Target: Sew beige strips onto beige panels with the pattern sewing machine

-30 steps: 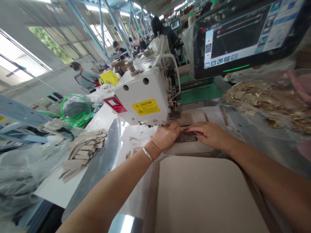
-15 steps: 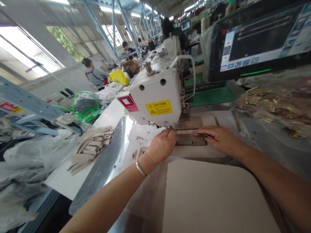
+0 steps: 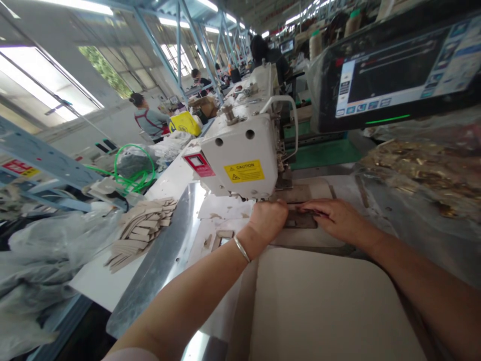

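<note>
My left hand (image 3: 268, 220), a bracelet on its wrist, is closed with curled fingers just below the head of the white sewing machine (image 3: 240, 150). Whatever its fingers pinch is hidden from me. To its right, my right hand (image 3: 340, 219) grips a slim dark tool (image 3: 311, 212), whose exact kind I cannot make out. Both hands rest over a brown plate-like template (image 3: 302, 220) with slots, and the fingertips of the two hands are close together. Nearer to me lies a large beige panel (image 3: 323, 301) with a rounded corner.
Beige strips (image 3: 145, 228) are piled on the white table at left, beside a shiny metal sheet (image 3: 158, 271). A control screen (image 3: 394, 70) stands at upper right, above a plastic bag of gold-coloured pieces (image 3: 432, 175). Several people sit farther back.
My left hand has slid right along the template, closer to my right hand. My right hand keeps the slim tool and has barely shifted.
</note>
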